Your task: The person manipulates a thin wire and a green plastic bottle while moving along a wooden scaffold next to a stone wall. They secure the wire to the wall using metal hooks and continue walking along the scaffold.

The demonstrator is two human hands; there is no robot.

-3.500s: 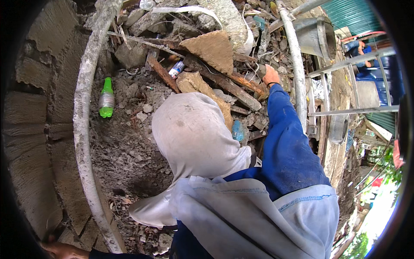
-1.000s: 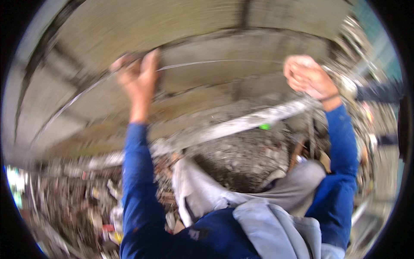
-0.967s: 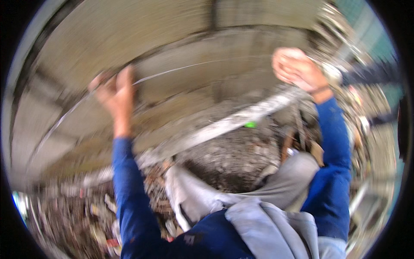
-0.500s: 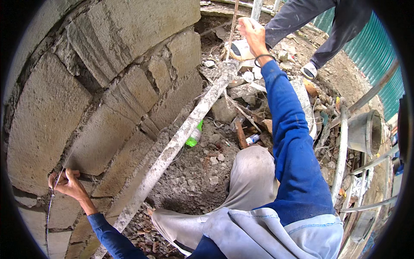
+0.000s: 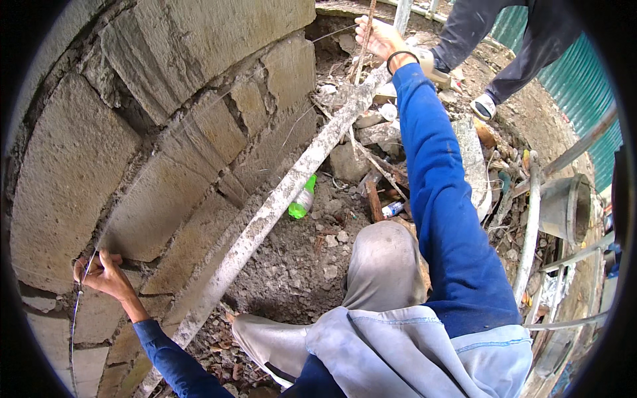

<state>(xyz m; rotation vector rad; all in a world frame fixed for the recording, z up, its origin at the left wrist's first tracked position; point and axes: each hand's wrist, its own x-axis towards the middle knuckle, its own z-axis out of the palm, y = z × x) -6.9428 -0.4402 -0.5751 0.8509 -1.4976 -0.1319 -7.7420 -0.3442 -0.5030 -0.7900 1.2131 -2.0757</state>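
Observation:
Against the grey block wall [image 5: 166, 199], my left hand [image 5: 109, 277] is closed in a pinch on a thin pale string [image 5: 75, 322], beside a mortar joint. The string hangs down below this hand, and a faint line runs from it up across the blocks. My right hand [image 5: 379, 40] is raised at the far end of the wall, beside a thin rusty rod [image 5: 365, 41]. Its fingers are curled, and a taut line reaches them from the wall's end. The exact grip is partly hidden.
A mortar-crusted pole [image 5: 265, 219] slants between the wall and my knee. Rubble, a green bottle [image 5: 303, 199] and a small can [image 5: 393, 209] lie beyond it. Another person's legs [image 5: 464, 36] stand at the far right. A bucket [image 5: 564, 207] hangs near poles on the right.
My right hand has moved slightly left and up, closing its fingers by the rusty rod; a taut line now shows at the wall's end. My left hand stays at the joint.

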